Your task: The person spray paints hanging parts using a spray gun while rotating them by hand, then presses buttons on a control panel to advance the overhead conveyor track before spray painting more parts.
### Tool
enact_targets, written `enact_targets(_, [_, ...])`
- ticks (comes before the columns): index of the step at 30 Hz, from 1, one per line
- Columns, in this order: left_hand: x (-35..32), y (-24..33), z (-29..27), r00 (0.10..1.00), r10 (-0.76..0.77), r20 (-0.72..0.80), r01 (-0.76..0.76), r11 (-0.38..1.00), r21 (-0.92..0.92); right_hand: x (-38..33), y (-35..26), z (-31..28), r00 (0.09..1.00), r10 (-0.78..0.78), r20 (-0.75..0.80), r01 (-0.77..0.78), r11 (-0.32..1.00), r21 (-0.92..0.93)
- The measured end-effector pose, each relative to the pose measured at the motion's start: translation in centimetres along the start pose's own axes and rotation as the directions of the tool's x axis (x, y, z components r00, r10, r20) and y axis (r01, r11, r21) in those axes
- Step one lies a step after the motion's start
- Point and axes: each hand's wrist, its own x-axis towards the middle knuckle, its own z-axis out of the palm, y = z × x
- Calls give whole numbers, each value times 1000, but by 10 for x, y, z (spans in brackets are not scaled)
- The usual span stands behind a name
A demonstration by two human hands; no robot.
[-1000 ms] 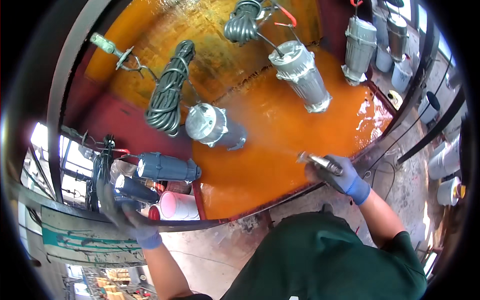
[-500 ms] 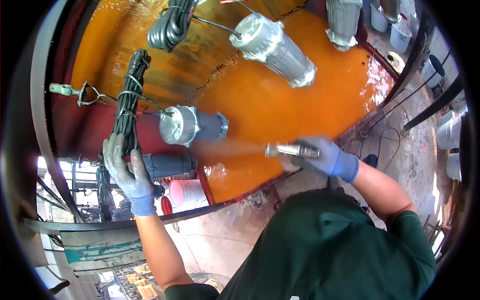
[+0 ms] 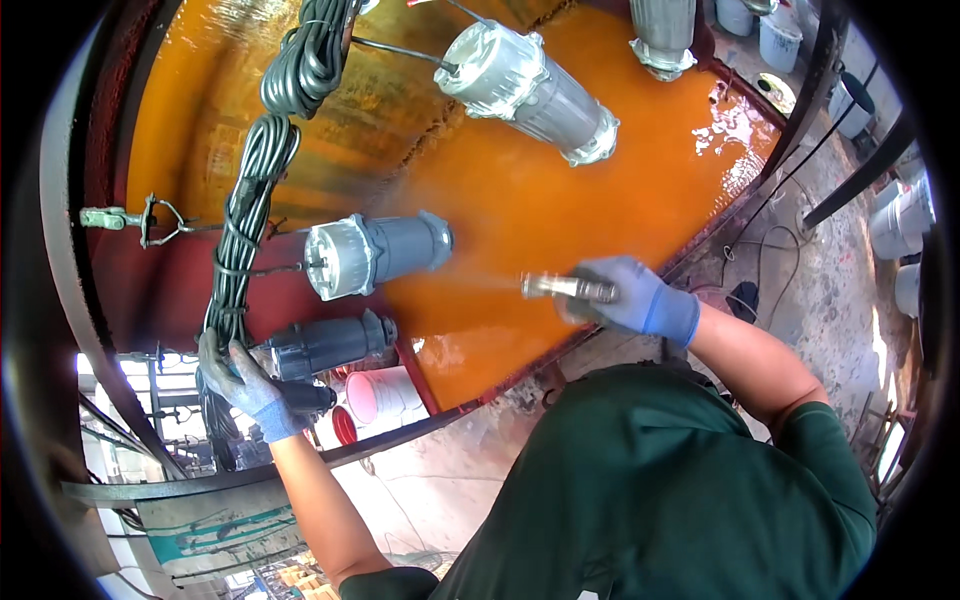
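The spray gun (image 3: 568, 288), a short metal-bodied tool, lay level in the middle of the view, its nozzle pointing toward the person's left. The right hand (image 3: 625, 295), in a blue glove, was wrapped tight around its rear end, fingers closed on the grip. A thin haze of grey spray (image 3: 470, 282) stretched from the nozzle toward a grey pump motor (image 3: 375, 253) that hung just beyond it, finned silver end cap facing left, held up by a wire hook.

Below that motor and near it, a second, darker grey motor (image 3: 325, 345) hung at a slight tilt. The left hand (image 3: 245, 385), also in a blue glove, was clasped around a bundle of black cable (image 3: 240, 250) right beside the dark motor's left end; the fingers were curled shut on the cable. The bundle ran upward in long loops to a second coil (image 3: 310, 55) near the top edge.

Behind everything stood a curved spray booth wall (image 3: 540, 200), coated wet orange, with a dark red band on its left part. Higher up, a larger silver motor (image 3: 530, 90) hung at a slant, and another (image 3: 662, 35) showed at the top edge. A pink bucket (image 3: 385, 393) sat under the dark motor. White pails (image 3: 905, 225) stood on the concrete floor (image 3: 820, 290) at the far right. The person wore a green shirt (image 3: 680, 490).
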Motion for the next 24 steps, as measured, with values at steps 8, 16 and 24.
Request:
enact_targets(8, [26,78,18,990,-126,59,139,907,-398,3,1,-5,968,202,-151,-188,977,105])
enact_targets(16, [32,80,21,995,-76,70,101,864,-493,0,-5,-9,958,174,-228,-116,962,245])
enact_targets(24, [24,57,24,978,-185,102,210,829,-519,4,-61,-42,967,159,201,-129,980,-155])
